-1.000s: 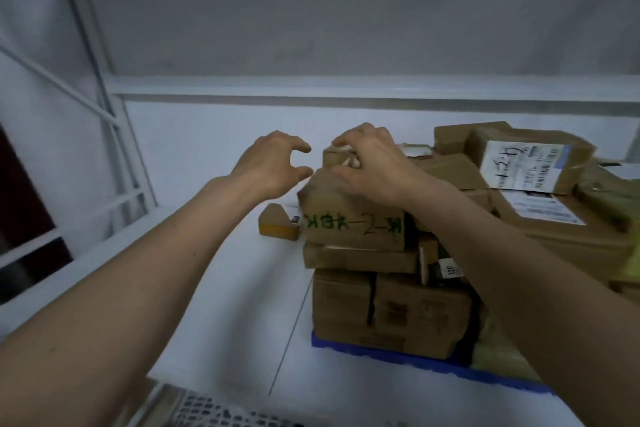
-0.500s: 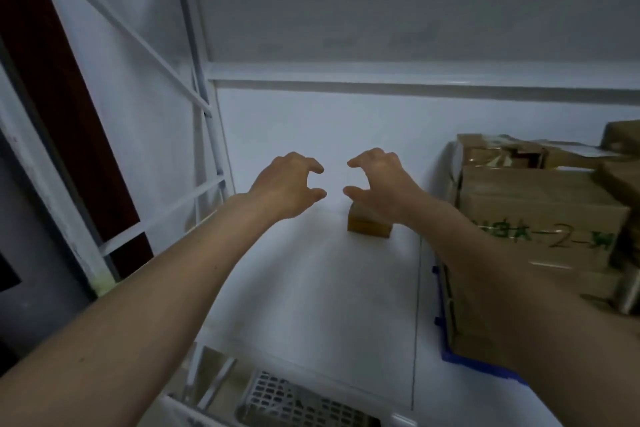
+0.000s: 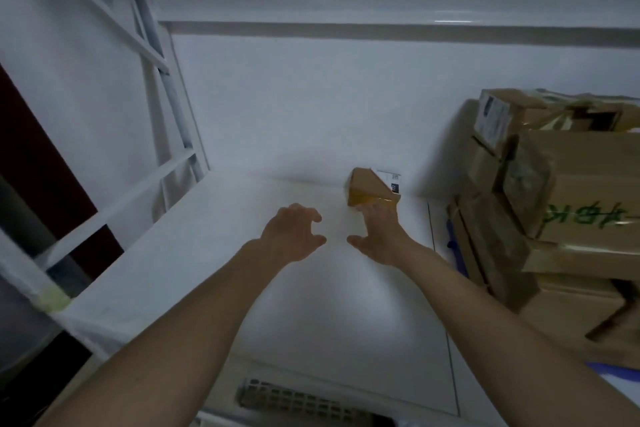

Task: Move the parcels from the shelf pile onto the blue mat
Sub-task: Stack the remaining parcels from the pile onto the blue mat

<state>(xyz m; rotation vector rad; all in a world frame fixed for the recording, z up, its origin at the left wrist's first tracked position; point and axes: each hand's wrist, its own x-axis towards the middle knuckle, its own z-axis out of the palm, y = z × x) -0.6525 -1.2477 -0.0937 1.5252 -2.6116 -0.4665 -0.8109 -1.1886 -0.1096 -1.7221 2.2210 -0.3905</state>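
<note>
- Plainly, the landmark is the small parcel [image 3: 369, 188]: a squat cardboard box with glossy tape across its near face and a white printed label on its far right corner, lying on the smooth white shelf [image 3: 194, 253] against the matte white back wall.
- Right hand [image 3: 379, 236]: just in front of the small parcel, fingers stretched forward and straight, their tips at the taped near face; the thumb is spread out to the left. It is open, gripping nothing; whether the tips actually touch the box cannot be told.
- Left hand [image 3: 294, 232]: to the left of the small parcel and a little nearer the camera, apart from it, fingers and thumb bent into a loose claw above the shelf, holding nothing.
- Parcel pile [image 3: 554, 218]: well to the right of the small parcel, a tall stack of rectangular brown cardboard boxes, some crumpled and wrapped in shiny tape; one large box carries green hand-drawn marks, another near the top a white label.
- Blue mat [image 3: 453, 246]: only a thin blue edge shows under the pile's left side.
- White metal frame bars [image 3: 114, 208]: far left of the small parcel, slanting and straight.
- Perforated grey crate [image 3: 298, 402]: below the shelf's near edge.
</note>
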